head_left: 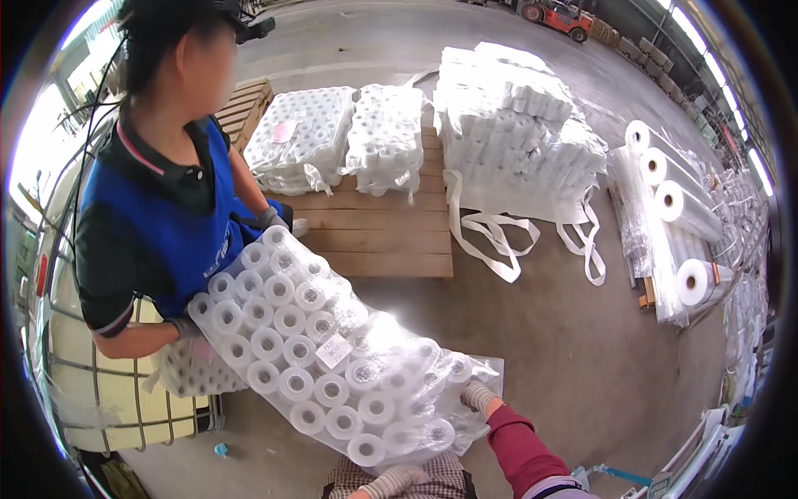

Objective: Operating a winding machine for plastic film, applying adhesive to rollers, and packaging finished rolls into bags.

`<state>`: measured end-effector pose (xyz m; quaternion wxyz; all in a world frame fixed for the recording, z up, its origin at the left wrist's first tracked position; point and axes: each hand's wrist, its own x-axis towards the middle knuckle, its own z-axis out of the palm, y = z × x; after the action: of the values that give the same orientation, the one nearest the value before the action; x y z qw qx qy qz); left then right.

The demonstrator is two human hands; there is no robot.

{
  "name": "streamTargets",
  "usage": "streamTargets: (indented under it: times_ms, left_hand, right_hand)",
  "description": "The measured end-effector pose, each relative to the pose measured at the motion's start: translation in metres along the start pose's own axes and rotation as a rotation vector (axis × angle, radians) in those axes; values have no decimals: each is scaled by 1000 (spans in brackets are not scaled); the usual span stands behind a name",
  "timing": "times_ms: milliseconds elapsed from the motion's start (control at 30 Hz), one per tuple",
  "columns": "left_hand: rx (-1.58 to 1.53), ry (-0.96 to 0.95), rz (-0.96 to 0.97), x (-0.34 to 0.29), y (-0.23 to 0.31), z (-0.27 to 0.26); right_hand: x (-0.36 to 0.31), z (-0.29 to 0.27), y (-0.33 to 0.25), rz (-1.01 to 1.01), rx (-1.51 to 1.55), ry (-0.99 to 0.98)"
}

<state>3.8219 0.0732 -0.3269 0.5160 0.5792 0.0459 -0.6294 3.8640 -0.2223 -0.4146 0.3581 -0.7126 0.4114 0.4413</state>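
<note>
A long pack of clear plastic film rolls (332,353), wrapped in transparent film with a small white label (334,351), slants between me and a co-worker. My right hand (480,397), in a ribbed pale glove, is closed on the loose wrap at the pack's right end. Low in the picture, my left hand (397,480), also gloved, is at the pack's near edge, its fingers curled against the wrap and partly hidden. On the far left side, the co-worker's gloved hands (270,218) hold the opposite end.
A wooden pallet (374,241) carries wrapped roll packs (303,129). Beside it rises a stack of white packs (515,125) with loose white straps (499,241). Large film rolls (686,212) lie at right. A caged tank (100,366) stands left, and an orange forklift (559,17) is far back.
</note>
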Motion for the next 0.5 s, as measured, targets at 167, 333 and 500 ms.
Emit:
streamTargets:
  times_ms: [167,333,500]
  left_hand:
    - [-30,15,-64,33,72,-22]
    - [-160,205,-168,28,116,-74]
    - [-298,371,-17,34,211,-69]
  right_hand:
    - [130,-23,16,-173,-460,-134]
    - [45,-69,-106,-407,-359,-179]
    - [135,-95,-111,-834,-731,-83]
